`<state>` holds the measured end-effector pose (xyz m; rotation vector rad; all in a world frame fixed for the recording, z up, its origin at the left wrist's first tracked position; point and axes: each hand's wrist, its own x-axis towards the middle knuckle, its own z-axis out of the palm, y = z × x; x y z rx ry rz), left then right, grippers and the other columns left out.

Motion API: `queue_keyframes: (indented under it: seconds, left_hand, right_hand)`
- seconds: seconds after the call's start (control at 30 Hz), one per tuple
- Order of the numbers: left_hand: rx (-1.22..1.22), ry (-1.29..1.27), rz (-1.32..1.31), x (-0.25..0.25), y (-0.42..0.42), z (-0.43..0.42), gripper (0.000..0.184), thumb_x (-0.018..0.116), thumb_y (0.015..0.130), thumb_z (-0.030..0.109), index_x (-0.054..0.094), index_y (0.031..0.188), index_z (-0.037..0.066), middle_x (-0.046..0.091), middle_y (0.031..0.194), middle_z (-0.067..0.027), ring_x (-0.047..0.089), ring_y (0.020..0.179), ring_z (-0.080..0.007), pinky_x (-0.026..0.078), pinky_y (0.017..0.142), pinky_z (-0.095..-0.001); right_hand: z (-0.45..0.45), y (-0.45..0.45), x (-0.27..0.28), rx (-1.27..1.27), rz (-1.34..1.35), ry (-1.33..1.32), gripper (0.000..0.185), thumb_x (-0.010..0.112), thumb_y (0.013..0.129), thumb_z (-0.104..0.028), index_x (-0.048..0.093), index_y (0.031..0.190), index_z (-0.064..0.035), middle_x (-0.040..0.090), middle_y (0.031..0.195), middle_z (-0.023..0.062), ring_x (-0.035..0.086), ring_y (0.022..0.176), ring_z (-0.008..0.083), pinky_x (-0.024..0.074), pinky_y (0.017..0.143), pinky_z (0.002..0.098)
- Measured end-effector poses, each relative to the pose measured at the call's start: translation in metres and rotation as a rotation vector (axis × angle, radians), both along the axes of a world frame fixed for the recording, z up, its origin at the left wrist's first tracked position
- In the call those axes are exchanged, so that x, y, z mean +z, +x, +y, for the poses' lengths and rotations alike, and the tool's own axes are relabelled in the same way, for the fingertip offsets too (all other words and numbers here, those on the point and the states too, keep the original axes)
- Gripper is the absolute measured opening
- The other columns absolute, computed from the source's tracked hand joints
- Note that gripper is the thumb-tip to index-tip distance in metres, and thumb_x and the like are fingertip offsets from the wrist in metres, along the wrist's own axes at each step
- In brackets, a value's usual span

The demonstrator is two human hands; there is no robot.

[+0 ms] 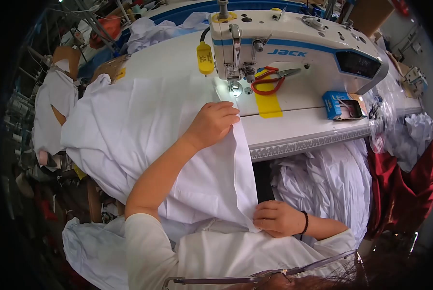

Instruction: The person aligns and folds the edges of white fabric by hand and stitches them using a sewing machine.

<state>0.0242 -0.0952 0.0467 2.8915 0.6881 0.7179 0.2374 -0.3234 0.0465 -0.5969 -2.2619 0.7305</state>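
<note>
A wide piece of white fabric (144, 125) spreads over the sewing machine table and hangs down at the front. My left hand (214, 123) is closed on its right edge, just in front of the presser foot (234, 88). Lower down the same folded edge, near my body, my right hand (278, 218) pinches the fabric; a dark beaded bracelet circles that wrist. The sewing machine (293, 46), white with a blue stripe, stands over the far end of the edge, its lamp lighting the needle area.
Red-handled scissors (269, 84) lie on the machine bed by yellow tape (268, 105). A small blue box (344, 105) sits to their right. A ruler strip (308, 143) runs along the table's front edge. Bunched white cloth (327, 183) and red cloth (407, 188) hang at the right.
</note>
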Motion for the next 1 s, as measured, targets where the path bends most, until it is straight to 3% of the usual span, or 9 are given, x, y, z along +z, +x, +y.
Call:
queue_keyframes:
  seconds: [0.27, 0.43, 0.47, 0.57, 0.6, 0.7, 0.8, 0.93, 1.0]
  left_hand:
    - [0.037, -0.356, 0.089, 0.009, -0.012, 0.002, 0.016, 0.06, 0.079, 0.005, 0.069, 0.093, 0.007, 0.067, 0.109, -0.0061, 0.057, 0.111, -0.0257, 0.041, 0.096, -0.0444]
    - [0.135, 0.023, -0.046, -0.015, 0.016, -0.007, 0.012, 0.06, 0.075, 0.005, 0.063, 0.086, 0.01, 0.062, 0.098, -0.0027, 0.057, 0.103, -0.0228, 0.037, 0.1, -0.0468]
    - [0.08, -0.147, -0.176, -0.028, 0.014, -0.003, 0.014, 0.058, 0.073, 0.002, 0.059, 0.084, 0.009, 0.06, 0.1, -0.0026, 0.056, 0.104, -0.0236, 0.035, 0.102, -0.0481]
    - [0.175, -0.087, -0.171, -0.037, -0.009, -0.005, 0.016, 0.058, 0.072, 0.0, 0.059, 0.085, 0.009, 0.061, 0.097, -0.0033, 0.056, 0.105, -0.0241, 0.033, 0.103, -0.0496]
    - [0.149, 0.08, -0.173, -0.035, -0.013, -0.005, 0.016, 0.057, 0.071, 0.0, 0.059, 0.086, 0.007, 0.061, 0.096, -0.0043, 0.057, 0.104, -0.0234, 0.038, 0.101, -0.0463]
    - [-0.002, 0.044, -0.142, -0.031, -0.016, 0.002, 0.016, 0.057, 0.071, 0.0, 0.059, 0.086, 0.005, 0.062, 0.096, -0.0054, 0.058, 0.102, -0.0232, 0.045, 0.095, -0.0398]
    - [0.096, -0.056, -0.048, -0.018, -0.002, -0.001, 0.019, 0.058, 0.07, -0.002, 0.063, 0.087, 0.003, 0.064, 0.099, -0.0089, 0.059, 0.1, -0.0262, 0.05, 0.085, -0.038]
    - [0.148, -0.016, 0.013, -0.029, 0.003, 0.006, 0.022, 0.058, 0.07, -0.002, 0.063, 0.09, 0.003, 0.064, 0.1, -0.0091, 0.059, 0.097, -0.0264, 0.05, 0.082, -0.0367]
    - [0.082, 0.188, -0.162, -0.037, 0.011, 0.009, 0.024, 0.057, 0.071, -0.001, 0.063, 0.094, 0.004, 0.064, 0.101, -0.0089, 0.059, 0.092, -0.0265, 0.049, 0.08, -0.0361]
  right_hand:
    - [0.004, 0.003, 0.009, 0.029, -0.087, -0.043, 0.025, 0.066, 0.065, -0.007, 0.06, 0.089, -0.005, 0.057, 0.089, 0.0067, 0.058, 0.085, 0.0257, 0.049, 0.073, 0.0366]
    - [0.013, 0.006, 0.033, 0.074, -0.109, -0.016, 0.023, 0.066, 0.068, -0.009, 0.06, 0.089, -0.0041, 0.057, 0.09, 0.0077, 0.057, 0.086, 0.026, 0.0491, 0.073, 0.0364]
    - [0.014, 0.007, 0.035, 0.09, -0.103, 0.003, 0.022, 0.066, 0.068, -0.01, 0.06, 0.089, -0.0039, 0.056, 0.089, 0.008, 0.057, 0.086, 0.0262, 0.0491, 0.073, 0.0362]
    - [0.014, 0.004, 0.02, 0.109, -0.104, -0.003, 0.02, 0.065, 0.068, -0.011, 0.058, 0.086, -0.0038, 0.055, 0.087, 0.008, 0.057, 0.085, 0.026, 0.0488, 0.074, 0.0358]
    - [0.014, 0.001, 0.014, 0.126, -0.121, -0.019, 0.019, 0.065, 0.068, -0.012, 0.058, 0.085, -0.0039, 0.054, 0.086, 0.0077, 0.056, 0.083, 0.0257, 0.0485, 0.074, 0.0357]
    - [0.013, -0.008, 0.008, 0.132, -0.139, -0.022, 0.019, 0.064, 0.067, -0.013, 0.056, 0.082, -0.0046, 0.052, 0.083, 0.007, 0.055, 0.08, 0.025, 0.0478, 0.073, 0.0352]
    - [0.011, -0.008, 0.008, 0.12, -0.165, -0.023, 0.019, 0.065, 0.066, -0.013, 0.056, 0.081, -0.0051, 0.052, 0.082, 0.0064, 0.055, 0.078, 0.0244, 0.0474, 0.071, 0.0353]
    - [0.012, -0.005, 0.008, 0.098, -0.132, -0.047, 0.02, 0.066, 0.065, -0.013, 0.057, 0.082, -0.0053, 0.053, 0.082, 0.0064, 0.055, 0.077, 0.0248, 0.0473, 0.071, 0.0356]
    - [0.014, 0.005, 0.014, 0.11, -0.115, -0.132, 0.021, 0.068, 0.066, -0.011, 0.058, 0.084, -0.0046, 0.054, 0.082, 0.0071, 0.055, 0.077, 0.0262, 0.0473, 0.069, 0.0363]
